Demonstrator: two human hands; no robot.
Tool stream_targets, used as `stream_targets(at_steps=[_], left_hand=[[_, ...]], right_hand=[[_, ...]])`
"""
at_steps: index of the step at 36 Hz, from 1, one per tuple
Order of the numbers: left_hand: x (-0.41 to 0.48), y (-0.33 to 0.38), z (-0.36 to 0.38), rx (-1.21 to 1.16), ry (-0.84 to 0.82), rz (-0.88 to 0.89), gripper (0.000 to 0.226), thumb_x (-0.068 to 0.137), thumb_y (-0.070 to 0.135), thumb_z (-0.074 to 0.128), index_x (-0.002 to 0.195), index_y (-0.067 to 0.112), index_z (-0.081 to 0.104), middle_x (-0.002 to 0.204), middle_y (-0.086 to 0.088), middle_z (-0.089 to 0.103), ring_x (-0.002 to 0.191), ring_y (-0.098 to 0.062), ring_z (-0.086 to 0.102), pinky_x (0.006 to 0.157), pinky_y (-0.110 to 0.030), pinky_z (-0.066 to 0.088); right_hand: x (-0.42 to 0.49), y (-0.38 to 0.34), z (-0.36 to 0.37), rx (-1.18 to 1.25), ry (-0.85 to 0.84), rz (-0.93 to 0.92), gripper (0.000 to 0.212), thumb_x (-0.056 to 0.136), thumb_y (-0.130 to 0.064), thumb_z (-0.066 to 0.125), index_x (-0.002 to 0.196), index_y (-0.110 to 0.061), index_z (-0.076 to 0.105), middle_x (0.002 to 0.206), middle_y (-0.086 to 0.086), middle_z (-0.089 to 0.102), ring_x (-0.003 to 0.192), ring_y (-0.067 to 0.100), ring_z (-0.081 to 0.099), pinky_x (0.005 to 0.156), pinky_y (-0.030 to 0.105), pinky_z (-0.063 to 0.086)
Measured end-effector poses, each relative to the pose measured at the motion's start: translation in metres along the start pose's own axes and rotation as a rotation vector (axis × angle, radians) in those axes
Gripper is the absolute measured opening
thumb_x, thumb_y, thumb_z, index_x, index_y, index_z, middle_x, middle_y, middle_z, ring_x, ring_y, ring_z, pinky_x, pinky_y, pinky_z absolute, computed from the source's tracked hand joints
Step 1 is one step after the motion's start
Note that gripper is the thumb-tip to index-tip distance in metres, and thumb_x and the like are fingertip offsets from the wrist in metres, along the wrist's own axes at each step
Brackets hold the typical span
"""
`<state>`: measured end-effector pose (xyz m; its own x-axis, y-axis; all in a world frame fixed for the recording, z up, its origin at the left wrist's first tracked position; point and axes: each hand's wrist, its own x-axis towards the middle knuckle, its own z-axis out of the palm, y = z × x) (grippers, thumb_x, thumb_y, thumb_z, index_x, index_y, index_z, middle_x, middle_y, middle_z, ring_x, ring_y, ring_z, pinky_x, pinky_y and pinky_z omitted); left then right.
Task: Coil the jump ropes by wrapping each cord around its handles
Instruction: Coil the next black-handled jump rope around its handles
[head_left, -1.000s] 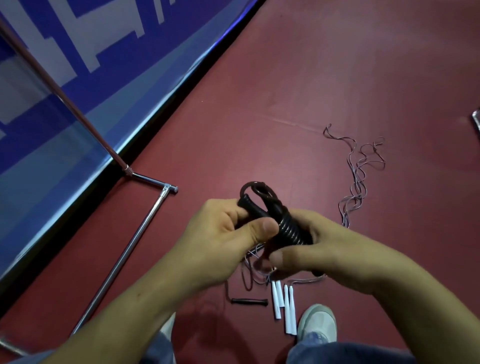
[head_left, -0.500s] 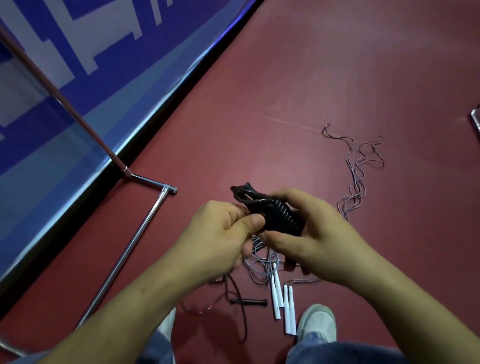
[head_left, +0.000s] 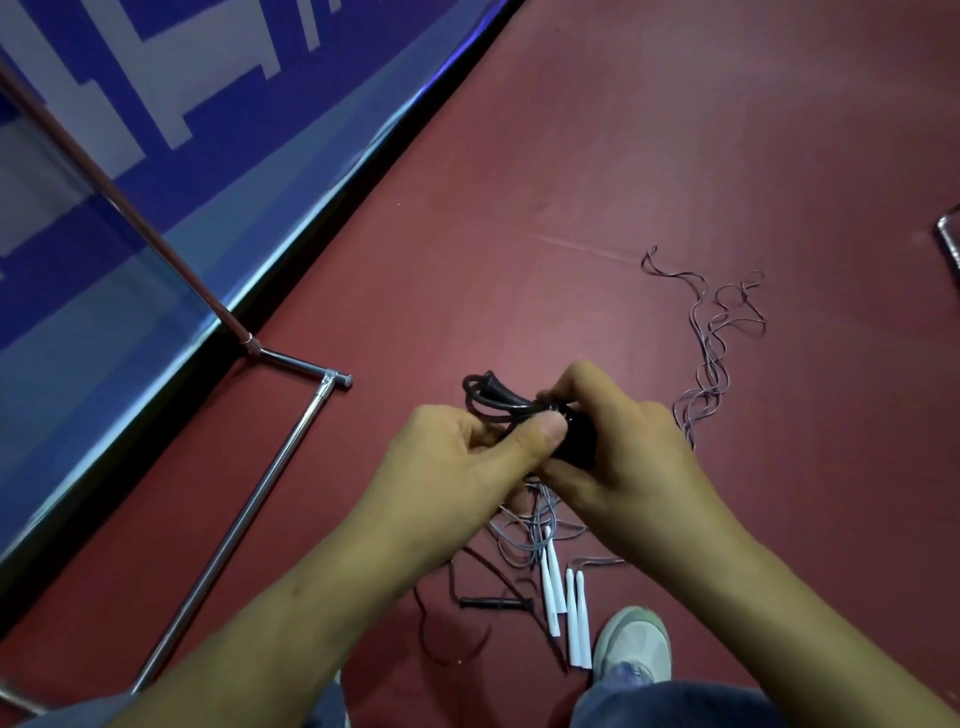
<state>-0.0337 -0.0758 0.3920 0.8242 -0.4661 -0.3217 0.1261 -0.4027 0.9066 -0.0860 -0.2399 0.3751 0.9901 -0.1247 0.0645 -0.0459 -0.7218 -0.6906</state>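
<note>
Left hand: thumb and fingers grip the black jump rope.
Rope: coiled bundle between both hands, above the floor.
Right hand: curled round the coil.
Floor: white handles, grey cords lying loose.

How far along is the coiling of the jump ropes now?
Nothing finished lies in view. In hand: the left hand and right hand hold a black rope, cord seemingly mostly wound round its handles. Remaining: white handles with loose grey cords, and a black handle with slack cord, on the floor.
</note>
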Motion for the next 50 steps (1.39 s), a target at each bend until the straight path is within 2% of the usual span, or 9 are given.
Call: stream_targets(at_steps=[3,8,14,19,24,29,33,41,50], left_hand=[[0.001,-0.001,0.006,-0.052,0.12,-0.013,0.057,0.081,0.063,0.065,0.059,0.01,0.07,0.047,-0.001,0.063,0.038,-0.01,0.042,0.042,-0.02,0.032],[0.005,-0.006,0.004,-0.317,0.063,-0.08,0.047,0.09,0.041,0.07,0.058,0.007,0.067,0.049,-0.023,0.046,0.037,-0.017,0.032,0.043,-0.021,0.027],[-0.001,-0.006,-0.006,-0.319,-0.075,0.033,0.028,0.094,0.014,0.068,0.067,0.006,0.066,0.043,0.0,0.051,0.034,-0.006,0.037,0.038,-0.015,0.031],[-0.005,-0.005,-0.013,-0.284,-0.238,0.17,0.013,0.083,0.021,0.079,0.082,0.01,0.073,0.059,-0.014,0.065,0.041,-0.014,0.049,0.044,-0.022,0.04],[0.002,-0.01,-0.018,-0.214,-0.103,0.136,0.02,0.094,0.019,0.071,0.076,0.024,0.076,0.058,-0.015,0.064,0.038,-0.017,0.047,0.044,-0.026,0.039],[0.006,-0.011,-0.011,-0.188,-0.035,0.051,0.025,0.096,0.022,0.067,0.082,0.002,0.07,0.058,-0.013,0.064,0.039,-0.019,0.047,0.043,-0.024,0.038],[0.006,-0.008,-0.01,-0.185,-0.075,-0.008,0.032,0.099,0.027,0.064,0.077,0.004,0.069,0.059,-0.013,0.065,0.04,-0.017,0.049,0.042,-0.024,0.039],[0.003,-0.006,-0.001,0.036,0.072,0.065,0.036,0.093,0.032,0.069,0.068,0.007,0.066,0.054,-0.011,0.063,0.039,-0.015,0.047,0.041,-0.027,0.035],[0.0,0.003,-0.001,0.18,0.23,0.095,0.069,0.068,0.075,0.07,0.052,0.014,0.042,0.045,0.006,0.025,0.047,-0.015,0.023,0.043,-0.025,0.02]], right_hand=[[-0.002,-0.005,0.008,-0.098,0.075,-0.031,0.028,0.092,-0.033,0.067,0.095,-0.029,0.04,0.072,-0.004,0.063,0.067,0.035,0.056,0.055,0.044,0.045],[-0.005,-0.008,0.017,-0.153,0.097,-0.06,0.03,0.092,-0.026,0.066,0.096,-0.024,0.037,0.075,-0.004,0.059,0.068,0.036,0.054,0.054,0.044,0.043],[0.004,-0.007,-0.018,0.231,-0.276,0.111,0.049,0.071,-0.033,0.088,0.098,-0.019,0.049,0.078,0.008,0.063,0.065,0.026,0.056,0.058,0.046,0.051],[0.001,-0.013,-0.029,0.587,-0.658,0.159,0.027,0.087,0.006,0.072,0.103,-0.013,0.064,0.089,0.015,0.07,0.076,0.026,0.065,0.064,0.045,0.056],[0.0,-0.019,-0.014,0.553,-0.402,0.229,0.021,0.087,0.002,0.071,0.097,-0.016,0.064,0.059,0.0,0.055,0.045,0.014,0.049,0.041,0.025,0.041],[0.006,-0.011,-0.004,0.323,-0.162,0.223,0.017,0.08,-0.006,0.073,0.091,-0.017,0.067,0.057,-0.003,0.056,0.044,0.008,0.045,0.043,0.03,0.043],[0.006,-0.007,0.0,0.188,-0.066,0.207,0.013,0.078,-0.016,0.075,0.082,-0.022,0.064,0.057,-0.007,0.06,0.044,0.006,0.047,0.044,0.027,0.044],[0.004,0.0,0.006,-0.219,0.1,0.109,0.017,0.078,-0.029,0.069,0.093,-0.026,0.063,0.065,0.001,0.063,0.066,0.032,0.059,0.057,0.039,0.051],[-0.001,-0.005,0.02,-0.435,0.2,-0.018,0.019,0.077,-0.02,0.067,0.077,-0.016,0.048,0.052,0.008,0.052,0.049,0.045,0.049,0.04,0.035,0.038]])
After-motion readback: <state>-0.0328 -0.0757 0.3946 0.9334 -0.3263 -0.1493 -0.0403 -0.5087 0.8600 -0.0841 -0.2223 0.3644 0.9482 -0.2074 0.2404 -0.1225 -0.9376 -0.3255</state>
